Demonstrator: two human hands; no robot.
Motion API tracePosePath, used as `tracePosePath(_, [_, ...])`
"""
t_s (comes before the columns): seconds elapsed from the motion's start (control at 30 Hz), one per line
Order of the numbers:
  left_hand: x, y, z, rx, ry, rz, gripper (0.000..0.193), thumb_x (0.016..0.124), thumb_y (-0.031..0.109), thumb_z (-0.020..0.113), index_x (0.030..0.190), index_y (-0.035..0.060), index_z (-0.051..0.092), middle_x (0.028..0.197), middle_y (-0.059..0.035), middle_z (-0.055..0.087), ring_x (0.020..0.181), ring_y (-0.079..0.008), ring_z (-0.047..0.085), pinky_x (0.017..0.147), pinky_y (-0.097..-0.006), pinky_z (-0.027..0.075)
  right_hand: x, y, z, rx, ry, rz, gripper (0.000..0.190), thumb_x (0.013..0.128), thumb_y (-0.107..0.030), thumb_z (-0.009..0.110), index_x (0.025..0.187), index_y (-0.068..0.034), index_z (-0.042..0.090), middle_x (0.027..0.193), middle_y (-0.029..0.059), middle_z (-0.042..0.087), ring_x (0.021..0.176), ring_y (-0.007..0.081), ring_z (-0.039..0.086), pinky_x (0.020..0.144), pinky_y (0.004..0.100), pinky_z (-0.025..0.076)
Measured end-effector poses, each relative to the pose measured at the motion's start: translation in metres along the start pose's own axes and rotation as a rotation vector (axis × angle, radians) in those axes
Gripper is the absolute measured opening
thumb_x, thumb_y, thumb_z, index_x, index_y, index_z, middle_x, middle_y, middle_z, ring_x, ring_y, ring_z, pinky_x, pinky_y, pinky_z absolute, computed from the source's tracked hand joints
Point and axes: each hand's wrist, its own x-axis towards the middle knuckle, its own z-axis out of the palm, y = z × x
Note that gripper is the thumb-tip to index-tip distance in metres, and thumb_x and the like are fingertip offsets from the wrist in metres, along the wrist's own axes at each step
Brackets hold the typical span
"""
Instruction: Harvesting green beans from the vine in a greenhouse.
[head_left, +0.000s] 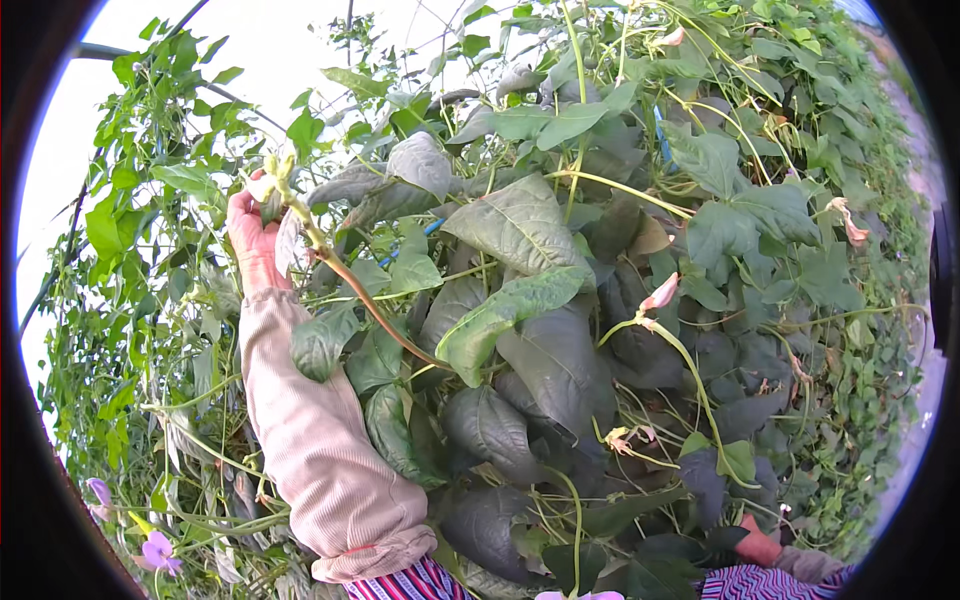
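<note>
My left hand, below a beige ribbed sleeve, is raised among the vines at the upper left. Its fingertips are at a pale flower beside the budded tip of a thick brown-green stem; whether they grip it is unclear. A dry pale leaf hangs in front of the palm. My right hand is low at the lower right, its fingers hidden behind dark leaves, so what it touches cannot be seen. Between the hands are broad bean-like leaves and a pink closed flower on a curved green stalk.
Dense climbing foliage surrounds both arms. Blue twine runs through the leaves, and dark support poles stand at the upper left. Purple flowers are at the lower left. A pale path runs along the right edge.
</note>
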Motion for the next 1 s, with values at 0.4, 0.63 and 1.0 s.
tracePosePath(0.4, [-0.009,-0.009,-0.010,0.315,0.275,0.059,0.003,0.073,0.002,0.052,0.075,-0.0006,0.051,0.068,-0.0114,0.055,0.049,-0.0190,0.052,0.042,-0.0272,0.045,-0.080,-0.048,0.012,0.013,0.221,0.108,0.044,0.063,0.004,0.071,0.102,0.009,0.051,0.092,0.0150,0.063,0.080,0.0225,0.062,0.074,0.0330,0.052])
tracePosePath(0.63, [-0.021,0.008,0.009,0.294,0.537,-0.060,0.019,0.082,0.007,0.049,0.097,0.0026,0.058,0.070,-0.0082,0.052,0.051,-0.0172,0.048,0.048,-0.0286,0.043,-0.094,-0.004,-0.026,0.096,0.096,0.018,0.019,0.067,0.012,0.064,0.084,0.009,0.058,0.073,0.0155,0.064,0.065,0.0240,0.064,0.061,0.0347,0.054])
tracePosePath(1.0, [-0.114,0.080,0.212,0.756,0.225,0.698,0.028,0.081,-0.001,0.044,0.104,-0.0010,0.060,0.068,-0.0026,0.055,0.054,-0.0035,0.044,0.047,-0.0184,0.032,-0.155,0.000,-0.077,0.087,0.050,-0.001,0.030,0.067,0.010,0.067,0.094,0.007,0.057,0.075,0.0128,0.064,0.065,0.0206,0.065,0.061,0.0326,0.055])
